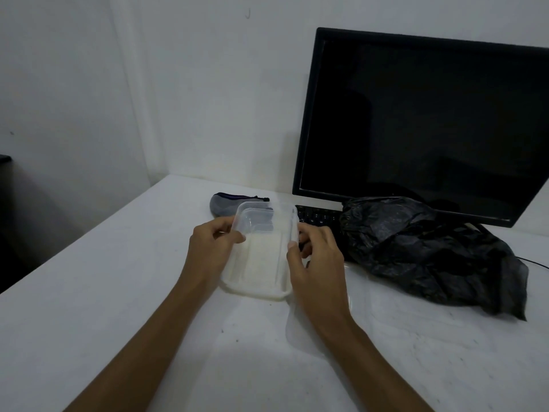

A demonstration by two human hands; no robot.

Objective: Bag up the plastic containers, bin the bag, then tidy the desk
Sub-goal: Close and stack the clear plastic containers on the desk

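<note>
A clear plastic container (261, 251) is held tilted above the white desk (118, 292), its near edge low and its far end raised. My left hand (211, 248) grips its left rim, and my right hand (315, 254) grips its right rim with the thumb over the edge. A crumpled black plastic bag (424, 248) lies on the desk just to the right of my right hand. Another clear plastic piece (320, 328), faint against the desk, lies flat under my right forearm.
A black monitor (421, 120) stands at the back right, with a black keyboard (318, 217) in front of it, partly covered by the bag. A grey zip pouch (225, 205) lies behind the container. The desk's left edge drops off towards a dark floor.
</note>
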